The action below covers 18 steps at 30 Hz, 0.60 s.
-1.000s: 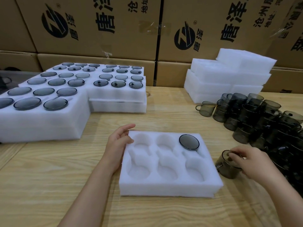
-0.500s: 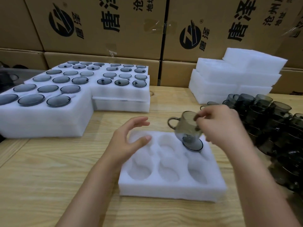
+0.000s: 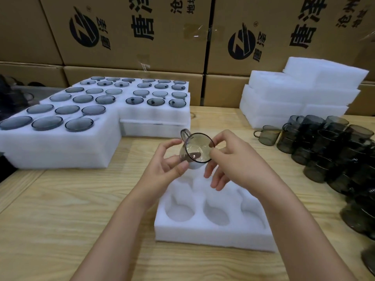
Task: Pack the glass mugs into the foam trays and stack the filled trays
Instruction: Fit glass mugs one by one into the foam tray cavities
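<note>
The glass mug (image 3: pixel 197 149) is held in the air just above the far end of the foam tray (image 3: pixel 213 238), base tipped toward the camera, handle on its far side; left hand (image 3: pixel 168 165) pinches its left wall, right hand (image 3: pixel 233 165) grips the opp. side. Prob. best: turn base-up, line handle w/ a pocket's notch, lower straight, no forcing.

Foam tray (image 3: pixel 211 236) front centre, filled trays (image 3: pixel 60 147) behind left, loose mugs (image 3: pixel 332 151) right, cartons (image 3: pixel 129 29) behind.

One mug (image 3: pixel 197 151) held; one tray (image 3: pixel 203 236) beneath.
</note>
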Motion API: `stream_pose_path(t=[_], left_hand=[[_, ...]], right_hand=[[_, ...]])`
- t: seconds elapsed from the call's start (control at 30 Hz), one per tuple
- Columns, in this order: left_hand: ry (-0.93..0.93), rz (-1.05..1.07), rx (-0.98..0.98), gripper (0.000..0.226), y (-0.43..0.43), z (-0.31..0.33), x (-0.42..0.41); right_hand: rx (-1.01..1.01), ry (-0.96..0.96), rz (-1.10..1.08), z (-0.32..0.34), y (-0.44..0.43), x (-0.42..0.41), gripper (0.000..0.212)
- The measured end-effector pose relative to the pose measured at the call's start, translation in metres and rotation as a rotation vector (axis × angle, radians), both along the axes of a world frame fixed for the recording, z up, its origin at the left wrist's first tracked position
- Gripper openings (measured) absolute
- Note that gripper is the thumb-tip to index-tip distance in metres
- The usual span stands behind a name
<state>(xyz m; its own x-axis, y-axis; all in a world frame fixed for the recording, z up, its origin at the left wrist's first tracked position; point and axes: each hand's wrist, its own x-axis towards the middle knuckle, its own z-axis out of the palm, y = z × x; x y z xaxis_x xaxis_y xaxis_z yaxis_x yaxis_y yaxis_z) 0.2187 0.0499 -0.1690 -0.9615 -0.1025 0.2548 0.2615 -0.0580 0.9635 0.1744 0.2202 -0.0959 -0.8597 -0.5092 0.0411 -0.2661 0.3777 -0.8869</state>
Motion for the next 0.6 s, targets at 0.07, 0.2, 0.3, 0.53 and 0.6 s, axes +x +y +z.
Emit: stream_pose_path(t=[0.07,0.2,0.3,0.53,0.6], left_hand=[[0.008,-0.015,0.001,0.044,-0.001,0.000,0.000],[0.011,-0.073,-0.014,0.063,-0.004,0.001,0.000],[-0.002,-0.017,-0.064,0.073,0.001,-0.002,-0.003],[-0.019,-0.052,-0.018,0.059,-0.001,0.002,-0.003],[-0.021,-0.077,-0.050,0.057,-0.002,0.002,-0.001]], right_hand=[[0.002,-0.073,0.061,-0.004,-0.003,0.001,0.040],[-0.052,-0.179,0.154,-0.007,-0.008,0.004,0.032],[-0.001,-0.138,0.170,-0.003,-0.005,0.003,0.019],[0.451,0.462,-0.004,0.005,0.023,-0.015,0.065],[0.398,0.498,0.263,0.007,0.025,-0.012,0.074]])
